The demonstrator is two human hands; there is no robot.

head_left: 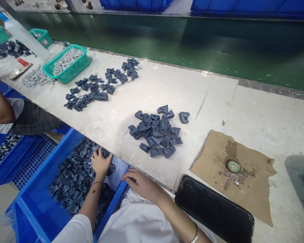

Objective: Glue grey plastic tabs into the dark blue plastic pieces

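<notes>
My left hand (pixel 100 164) reaches into a blue crate (pixel 32 199) below the table's edge. Its fingers are spread over small dark grey plastic pieces (pixel 73 179), touching some; I see none clearly gripped. My right hand (pixel 143 184) lies palm down by the table's front edge, close to the crate's right wall, fingers loosely stretched and holding nothing. A heap of the same grey pieces (pixel 155 131) sits on the white table in front of me. Farther left lie several grey pieces with small whitish parts attached (pixel 93 89).
A green basket (pixel 76 69) holds small whitish parts, with more loose parts (pixel 36 77) beside it. To the right are a black tablet-like slab (pixel 215 209) and stained cardboard (pixel 258 189) bearing a small round dish (pixel 233 166). Another person's arm (pixel 0 104) is at left.
</notes>
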